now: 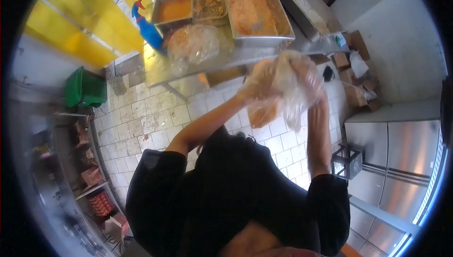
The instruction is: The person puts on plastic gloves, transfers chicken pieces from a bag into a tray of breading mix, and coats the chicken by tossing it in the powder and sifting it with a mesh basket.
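Observation:
Both my hands are up in front of me in thin see-through gloves, over the near edge of the metal table (226, 61). My left hand (260, 81) is closed on the gathered plastic of a clear plastic bag (292, 108). From the other side, my right hand (309, 78) grips the same bag near its top, and its loose end hangs down between my forearms. A filled clear bag (194, 44) with orange-coloured food inside lies on the table, left of my hands. Just beyond them stands a large metal tray (285, 35) of orange, shredded-looking food.
Two smaller metal pans (172, 22) with food stand at the back left, near a blue spray bottle (150, 33). An inclined metal tray (306, 9) lies right. Cardboard boxes (356, 44), a stool (348, 161) and steel cabinets (408, 148) line the right; a green bin (87, 88) stands left.

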Demonstrator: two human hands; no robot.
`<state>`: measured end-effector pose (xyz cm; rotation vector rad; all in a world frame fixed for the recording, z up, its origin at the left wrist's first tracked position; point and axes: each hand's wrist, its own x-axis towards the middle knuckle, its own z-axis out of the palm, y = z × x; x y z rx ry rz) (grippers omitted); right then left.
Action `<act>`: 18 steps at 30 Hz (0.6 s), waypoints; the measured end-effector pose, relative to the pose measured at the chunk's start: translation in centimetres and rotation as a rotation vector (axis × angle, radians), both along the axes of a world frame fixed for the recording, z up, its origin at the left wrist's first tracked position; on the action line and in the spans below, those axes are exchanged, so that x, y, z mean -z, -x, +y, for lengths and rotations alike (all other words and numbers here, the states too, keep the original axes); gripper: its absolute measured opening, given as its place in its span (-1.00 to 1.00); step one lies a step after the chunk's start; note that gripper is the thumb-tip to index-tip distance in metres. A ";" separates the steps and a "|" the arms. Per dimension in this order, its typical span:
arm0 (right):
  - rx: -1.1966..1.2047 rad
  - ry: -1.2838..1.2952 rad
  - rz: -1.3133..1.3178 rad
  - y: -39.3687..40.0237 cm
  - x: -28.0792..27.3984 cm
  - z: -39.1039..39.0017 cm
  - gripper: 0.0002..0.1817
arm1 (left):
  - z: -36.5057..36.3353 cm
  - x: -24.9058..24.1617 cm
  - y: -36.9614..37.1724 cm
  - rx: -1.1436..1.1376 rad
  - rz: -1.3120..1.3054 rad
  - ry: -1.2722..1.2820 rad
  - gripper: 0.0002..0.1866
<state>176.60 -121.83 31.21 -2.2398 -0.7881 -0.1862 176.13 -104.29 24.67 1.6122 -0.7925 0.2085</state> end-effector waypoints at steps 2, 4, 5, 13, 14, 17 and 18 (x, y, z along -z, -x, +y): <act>0.048 -0.406 0.416 -2.0 -4.7 1.0 -0.52 | -1.1 -0.9 -0.6 -0.084 0.026 -0.001 -0.27; 0.228 -0.278 0.536 -4.8 -6.3 1.1 -0.62 | -2.4 -1.2 -3.0 -0.200 -0.087 -0.081 -0.45; 0.229 -0.283 0.533 -5.9 -7.5 1.1 -0.62 | -3.5 -0.1 -4.2 -0.202 -0.027 -0.214 -0.49; -0.517 -0.731 0.472 -20.7 -2.0 -11.0 -0.30 | -6.3 -2.2 -13.5 -0.322 0.022 -0.862 -0.67; -0.075 -0.308 0.186 -22.1 -1.1 -11.5 -0.27 | -6.0 -3.3 -15.2 -0.176 0.541 -0.238 -0.64; 0.087 -0.429 0.190 -25.0 4.6 -11.2 -0.25 | -6.5 5.3 -25.9 -0.182 0.364 0.202 -0.57; -0.195 -0.967 0.497 -25.7 6.6 -11.1 -0.25 | -6.6 6.0 -27.9 -0.242 0.046 0.072 -0.56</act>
